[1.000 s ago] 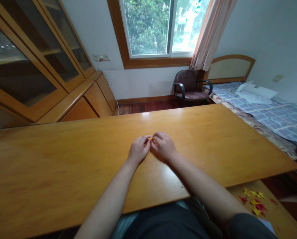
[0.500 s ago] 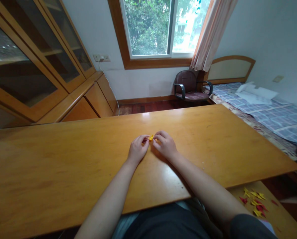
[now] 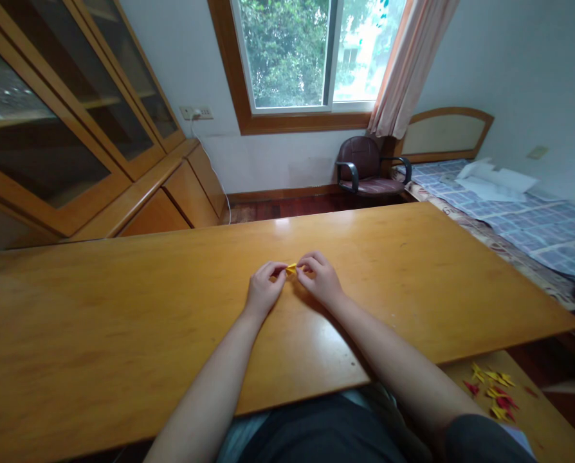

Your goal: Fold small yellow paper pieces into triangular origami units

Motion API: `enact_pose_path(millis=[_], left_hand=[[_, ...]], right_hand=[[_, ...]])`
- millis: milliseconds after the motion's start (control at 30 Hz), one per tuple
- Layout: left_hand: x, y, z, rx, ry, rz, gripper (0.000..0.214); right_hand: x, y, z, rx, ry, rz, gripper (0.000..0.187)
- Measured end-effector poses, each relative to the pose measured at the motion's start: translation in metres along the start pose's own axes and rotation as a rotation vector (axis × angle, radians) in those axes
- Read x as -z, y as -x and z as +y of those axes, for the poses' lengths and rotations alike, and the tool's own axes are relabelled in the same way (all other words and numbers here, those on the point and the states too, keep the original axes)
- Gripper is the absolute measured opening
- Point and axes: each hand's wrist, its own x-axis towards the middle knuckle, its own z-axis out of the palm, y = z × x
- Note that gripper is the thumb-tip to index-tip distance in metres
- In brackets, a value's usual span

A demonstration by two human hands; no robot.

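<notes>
A tiny folded yellow paper piece [image 3: 292, 268] sits between my two hands over the middle of a long wooden table [image 3: 123, 308]. My left hand [image 3: 263, 289] pinches its left end with curled fingers. Its right end is pinched by my right hand [image 3: 319, 278], fingers closed. Both wrists rest on the tabletop. Most of the paper is hidden by my fingertips.
Several small yellow and red folded paper pieces [image 3: 494, 386] lie on a lower wooden surface at the bottom right. A glass-fronted cabinet [image 3: 75, 128] stands to the left. Beyond the table are a dark armchair [image 3: 367, 168], a window and a bed [image 3: 523, 218].
Both hands have shifted slightly away from me and parted a little, so the yellow paper now shows between the fingertips.
</notes>
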Motion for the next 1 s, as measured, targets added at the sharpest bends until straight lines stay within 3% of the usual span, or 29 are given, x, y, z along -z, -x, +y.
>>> enact_pose_path(millis=[333,1000], left_hand=[[-0.0029,0.0024,-0.0005,0.015,-0.061,-0.008,0.019],[-0.0052,0.0045,-0.0015,-0.070,-0.156,-0.057,0.018]], right_hand=[[0.0014,0.0002,-0.0067,0.134,0.219,-0.052,0.010],[0.0001,0.0002,-0.0095,0.113,0.362,-0.104,0.016]])
